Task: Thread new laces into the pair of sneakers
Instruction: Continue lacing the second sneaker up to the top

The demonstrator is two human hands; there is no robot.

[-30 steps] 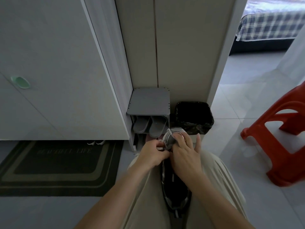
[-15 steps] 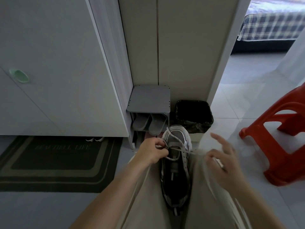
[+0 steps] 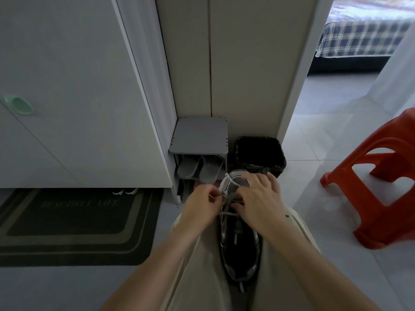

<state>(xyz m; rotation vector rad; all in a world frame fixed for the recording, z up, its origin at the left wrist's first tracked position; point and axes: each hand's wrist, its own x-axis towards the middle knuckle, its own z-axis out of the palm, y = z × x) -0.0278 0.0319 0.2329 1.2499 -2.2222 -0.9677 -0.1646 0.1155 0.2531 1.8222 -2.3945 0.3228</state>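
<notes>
The right hand (image 3: 260,200) has come back from the side onto the sneaker (image 3: 241,250), which sits wedged between the knees with its toe pointing away. I cannot tell what its grip holds. The left hand (image 3: 201,206) pinches the white lace (image 3: 229,213). On the doormat (image 3: 67,221), blurred lettering ends in "LIFE".

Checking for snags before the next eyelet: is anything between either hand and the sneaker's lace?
Nothing visible does. The left hand already pinches the white lace at the sneaker. The right hand lies over its toe end, and its own grip is hidden.
</notes>
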